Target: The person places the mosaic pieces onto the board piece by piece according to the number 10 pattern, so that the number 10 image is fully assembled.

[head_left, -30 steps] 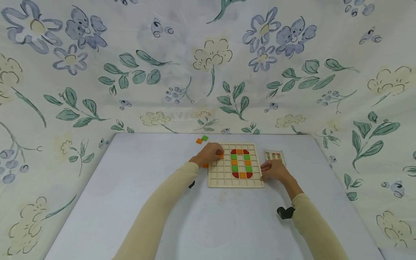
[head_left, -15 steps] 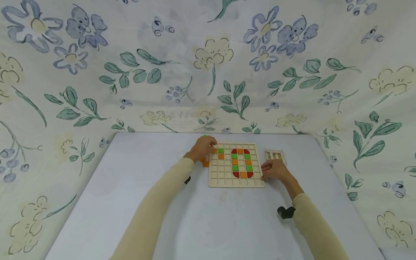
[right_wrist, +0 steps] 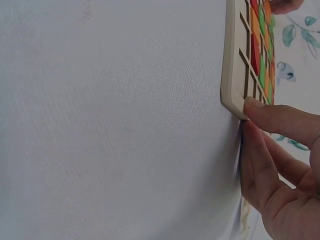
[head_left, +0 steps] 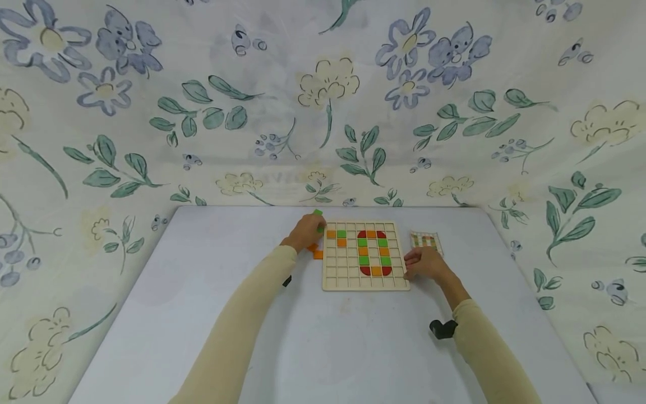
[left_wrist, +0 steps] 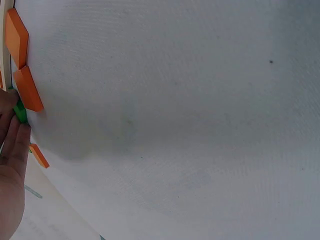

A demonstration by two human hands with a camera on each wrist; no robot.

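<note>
A pale wooden grid board (head_left: 338, 275) lies on the table, with red, orange and green tiles forming a ring on its right half. Two orange tiles and a green tile (head_left: 341, 233) sit in its upper left cells. My left hand (head_left: 305, 231) is just off the board's left edge, pinching a loose green tile (left_wrist: 20, 111) between thumb and fingers. At the opposite edge my right hand (head_left: 425, 264) grips the board near its front right corner. Its thumb (right_wrist: 270, 117) lies on the top face, the fingers against the side.
Loose orange tiles (left_wrist: 29, 89) lie beside the board's left edge, partly behind the left hand. Another green tile (head_left: 318, 212) is farther back. A small pattern card (head_left: 425, 240) lies right of the board. A floral cloth (head_left: 328, 140) rises behind the white table (head_left: 353, 348).
My left hand has moved left off the board, uncovering the upper left tiles, and now has a green tile between its fingers. The right hand stays at the board's edge.
</note>
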